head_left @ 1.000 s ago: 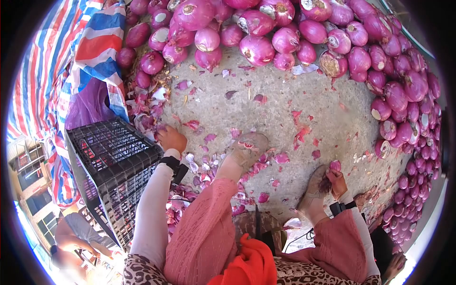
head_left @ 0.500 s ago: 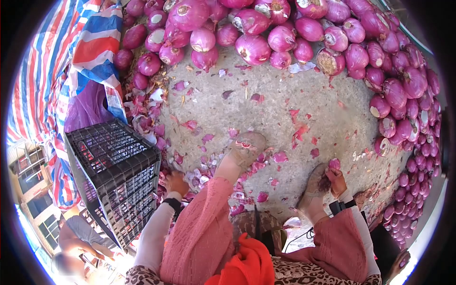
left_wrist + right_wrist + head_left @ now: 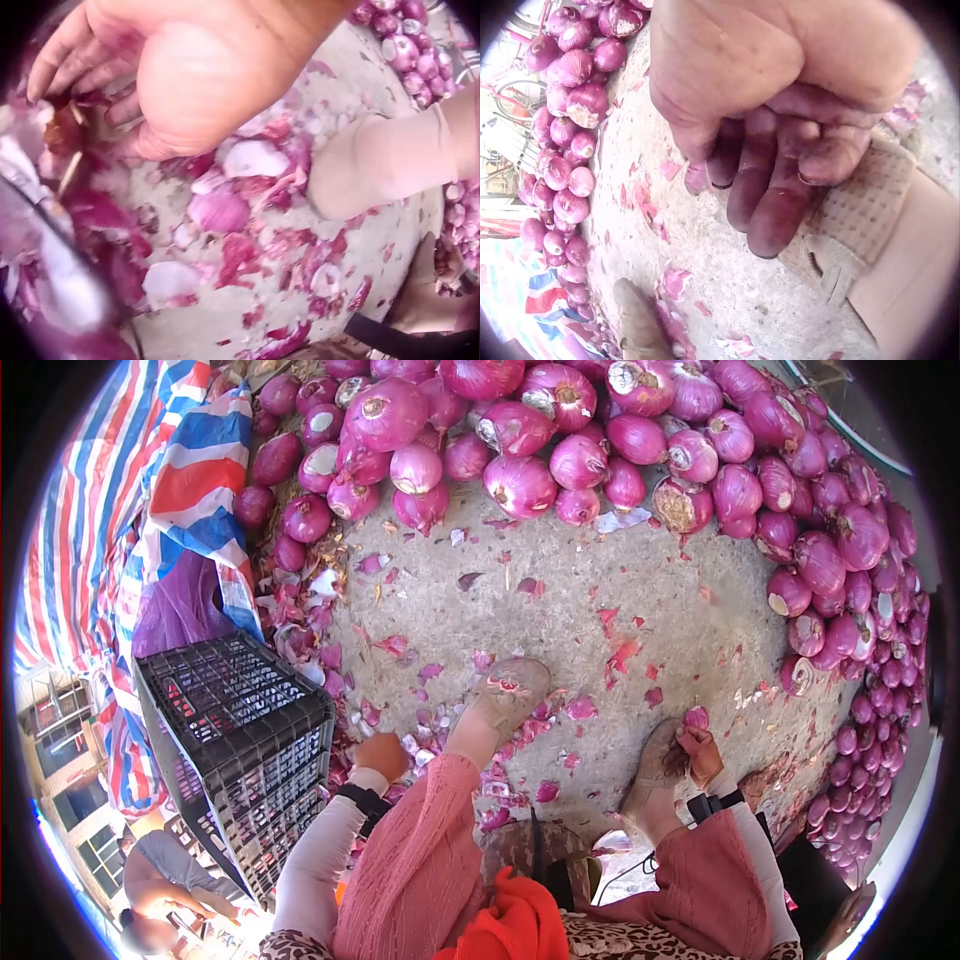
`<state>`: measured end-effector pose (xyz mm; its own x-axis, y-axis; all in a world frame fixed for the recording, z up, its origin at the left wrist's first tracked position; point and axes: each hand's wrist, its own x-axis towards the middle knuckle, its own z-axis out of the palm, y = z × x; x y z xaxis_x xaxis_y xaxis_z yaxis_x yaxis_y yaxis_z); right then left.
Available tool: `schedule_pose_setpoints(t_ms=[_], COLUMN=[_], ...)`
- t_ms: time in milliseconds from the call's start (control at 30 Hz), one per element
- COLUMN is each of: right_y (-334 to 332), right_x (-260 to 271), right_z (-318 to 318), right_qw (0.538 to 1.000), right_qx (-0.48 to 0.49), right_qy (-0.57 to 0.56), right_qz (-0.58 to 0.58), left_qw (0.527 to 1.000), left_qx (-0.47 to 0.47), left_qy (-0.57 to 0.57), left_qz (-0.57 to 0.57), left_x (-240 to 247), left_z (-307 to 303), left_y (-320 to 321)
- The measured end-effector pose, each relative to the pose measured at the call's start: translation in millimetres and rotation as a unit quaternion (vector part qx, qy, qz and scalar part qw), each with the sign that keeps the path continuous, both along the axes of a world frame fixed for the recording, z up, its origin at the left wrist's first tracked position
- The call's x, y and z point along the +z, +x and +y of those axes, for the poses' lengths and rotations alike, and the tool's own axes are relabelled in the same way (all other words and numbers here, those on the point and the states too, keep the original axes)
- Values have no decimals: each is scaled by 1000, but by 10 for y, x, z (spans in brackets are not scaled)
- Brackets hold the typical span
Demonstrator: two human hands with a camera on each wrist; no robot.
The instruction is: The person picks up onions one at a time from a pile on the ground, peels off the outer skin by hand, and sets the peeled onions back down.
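Over a litter of onion skins [image 3: 219, 211] hangs the left hand [image 3: 187, 82], its fingers loosely bent and spread beside the peelings. The head view shows this left hand [image 3: 383, 757] between the black crate [image 3: 262, 710] and the left leg, with nothing visible in its grasp. By the right shoe [image 3: 655, 760], the right hand [image 3: 703, 752] pinches a small purple onion piece [image 3: 696, 717] at its fingertips. Part of that onion piece [image 3: 696, 178] shows past the thumb of the right hand [image 3: 772, 135], whose other fingers are curled; the rest is covered.
Red onions [image 3: 520, 485] are heaped in an arc along the far and right sides. Striped sheeting [image 3: 200, 470] and a purple net [image 3: 180, 605] lie beyond the crate at left. Another person [image 3: 165, 875] is at lower left.
The left hand has drawn back from the skins near the crate's far corner to beside the left leg. The right hand keeps its pinch in nearly the same place.
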<state>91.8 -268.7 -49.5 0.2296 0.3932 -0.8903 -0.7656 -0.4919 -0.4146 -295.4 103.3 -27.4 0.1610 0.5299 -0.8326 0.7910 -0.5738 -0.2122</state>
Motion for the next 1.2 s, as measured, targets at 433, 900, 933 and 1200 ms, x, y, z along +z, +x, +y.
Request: schedule_pose_setpoints(t_ms=[433, 900, 933, 1200], right_y=[-13, -16, -12, -3], right_x=[-15, -96, -88, 17], right_z=[-10, -91, -79, 2], right_qw=[1000, 1000, 1000, 1000], right_qx=[-17, -12, -12, -11], right_qy=[7, -8, -10, -8], right_qz=[-9, -17, -11, 5], left_qw=[859, 795, 798, 788], left_qx=[82, 209, 221, 283], left_qy=[160, 253, 248, 216], left_qz=[-479, -510, -504, -502], left_x=[-149, -58, -92, -125], left_z=[994, 1984, 1973, 1956], left_y=[1170, 2668, 2678, 2718])
